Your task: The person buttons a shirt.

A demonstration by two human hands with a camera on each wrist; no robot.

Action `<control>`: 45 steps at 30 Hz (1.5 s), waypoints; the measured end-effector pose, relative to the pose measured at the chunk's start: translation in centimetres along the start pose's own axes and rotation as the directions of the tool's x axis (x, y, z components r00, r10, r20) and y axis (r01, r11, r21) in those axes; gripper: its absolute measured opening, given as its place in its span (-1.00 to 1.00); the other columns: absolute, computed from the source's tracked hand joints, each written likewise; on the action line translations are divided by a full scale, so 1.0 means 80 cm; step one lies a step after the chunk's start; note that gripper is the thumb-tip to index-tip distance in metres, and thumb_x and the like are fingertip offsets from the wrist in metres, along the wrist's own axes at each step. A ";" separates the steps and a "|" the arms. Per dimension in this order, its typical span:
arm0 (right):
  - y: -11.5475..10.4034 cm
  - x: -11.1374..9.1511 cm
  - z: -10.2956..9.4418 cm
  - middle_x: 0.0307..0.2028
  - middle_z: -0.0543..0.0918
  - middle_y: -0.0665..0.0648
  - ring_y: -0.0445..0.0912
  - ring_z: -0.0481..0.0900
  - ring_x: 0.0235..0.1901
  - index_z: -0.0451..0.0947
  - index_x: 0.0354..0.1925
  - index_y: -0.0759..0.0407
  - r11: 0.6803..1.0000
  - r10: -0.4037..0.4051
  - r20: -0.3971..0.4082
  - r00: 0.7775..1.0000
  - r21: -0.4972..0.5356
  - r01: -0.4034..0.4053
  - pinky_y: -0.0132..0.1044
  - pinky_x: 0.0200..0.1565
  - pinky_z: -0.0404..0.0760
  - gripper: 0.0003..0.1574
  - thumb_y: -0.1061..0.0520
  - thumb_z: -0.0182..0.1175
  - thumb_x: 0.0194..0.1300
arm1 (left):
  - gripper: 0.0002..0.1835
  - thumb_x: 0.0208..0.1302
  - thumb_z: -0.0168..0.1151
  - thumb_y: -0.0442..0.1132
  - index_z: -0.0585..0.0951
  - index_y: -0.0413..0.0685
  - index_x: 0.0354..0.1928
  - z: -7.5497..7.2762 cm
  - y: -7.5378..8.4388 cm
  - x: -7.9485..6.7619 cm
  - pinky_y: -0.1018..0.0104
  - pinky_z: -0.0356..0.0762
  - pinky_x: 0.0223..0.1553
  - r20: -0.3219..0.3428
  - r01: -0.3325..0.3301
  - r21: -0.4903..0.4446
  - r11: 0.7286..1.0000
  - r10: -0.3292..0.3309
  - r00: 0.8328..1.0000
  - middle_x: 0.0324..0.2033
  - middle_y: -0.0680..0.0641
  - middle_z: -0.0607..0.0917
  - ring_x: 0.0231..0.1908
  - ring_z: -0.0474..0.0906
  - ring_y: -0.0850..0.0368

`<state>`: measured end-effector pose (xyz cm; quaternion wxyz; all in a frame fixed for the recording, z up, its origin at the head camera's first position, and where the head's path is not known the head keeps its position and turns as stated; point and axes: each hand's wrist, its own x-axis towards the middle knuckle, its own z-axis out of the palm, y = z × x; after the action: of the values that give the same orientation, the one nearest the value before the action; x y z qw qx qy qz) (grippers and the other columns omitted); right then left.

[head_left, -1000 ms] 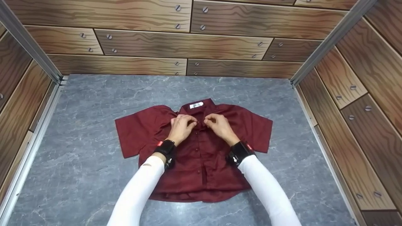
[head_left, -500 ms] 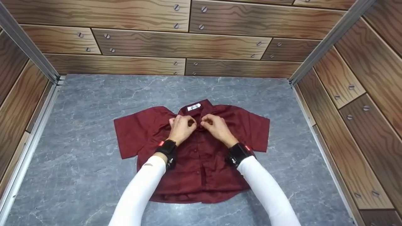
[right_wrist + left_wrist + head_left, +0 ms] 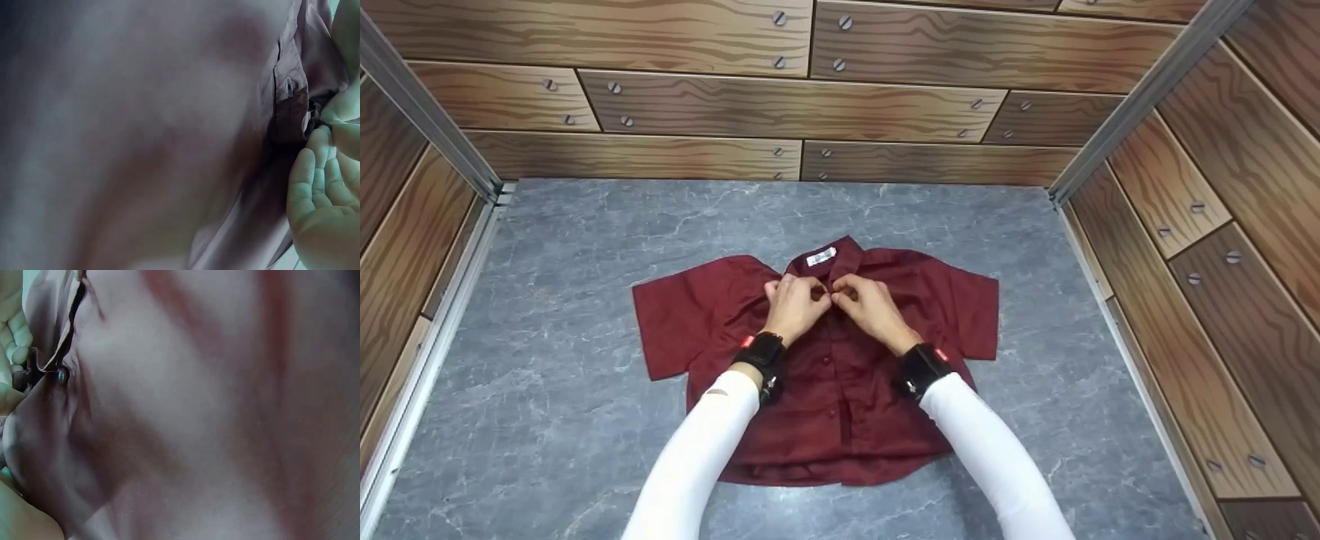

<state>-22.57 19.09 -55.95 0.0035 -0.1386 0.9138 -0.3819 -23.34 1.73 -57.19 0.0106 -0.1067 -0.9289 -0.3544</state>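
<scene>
A dark red short-sleeved shirt lies front up, its collar pointing away from me and a white label inside the neck. Just below the collar my left hand pinches the shirt's front edge between thumb and fingertips. My right hand pinches the opposite front edge, its fingertips almost meeting the left ones. A button shows near the fingers in the left wrist view. In the right wrist view, fingers close on bunched cloth beside the placket. What lies between the fingertips is mostly hidden.
The shirt is spread on a grey marbled table. Wood-patterned panels rise at the back and both sides, with metal rails at the corners. Black bands circle both wrists over white sleeves.
My right hand has moved left, closing the gap to the left hand. The right half of the shirt and the collar shifted slightly left with it. My left hand has barely moved.
</scene>
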 end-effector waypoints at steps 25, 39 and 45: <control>0.003 0.002 0.000 -0.17 0.81 0.12 -0.05 0.78 -0.16 0.74 -0.09 0.22 0.999 0.014 -0.100 0.995 0.046 -0.010 -0.18 -0.05 0.70 -0.80 0.16 0.38 0.35 | -0.76 0.33 0.28 -0.14 0.82 -0.07 -0.13 -0.010 0.009 0.004 -0.09 0.18 0.16 0.026 0.029 -0.179 0.983 -0.025 0.999 -0.14 -0.03 0.82 0.04 0.65 -0.07; 0.006 0.001 -0.008 -0.41 0.78 0.02 -0.17 0.72 -0.38 0.77 -0.24 0.17 0.978 0.180 -0.038 0.983 0.110 -0.175 -0.34 -0.28 0.60 -0.88 0.13 0.41 0.32 | -0.76 0.43 0.22 -0.21 0.76 -0.13 -0.03 -0.009 0.012 0.004 -0.09 0.14 0.17 0.070 0.010 -0.140 0.990 0.000 0.998 -0.03 -0.07 0.79 0.09 0.53 -0.09; 0.003 0.001 -0.011 -0.45 0.75 0.03 -0.19 0.67 -0.43 0.76 -0.26 0.18 0.957 0.214 -0.001 0.977 0.202 -0.210 -0.38 -0.34 0.58 -0.94 0.21 0.38 0.28 | -0.77 0.31 0.24 -0.24 0.77 -0.14 -0.08 -0.012 0.012 0.005 -0.09 0.16 0.18 0.081 0.007 -0.140 0.990 0.005 0.997 -0.06 -0.09 0.79 0.09 0.56 -0.08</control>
<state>-22.82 19.81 -55.51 0.0478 -0.0344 0.8802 -0.4709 -23.62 1.87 -55.77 -0.0347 -0.1210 -0.9016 -0.4139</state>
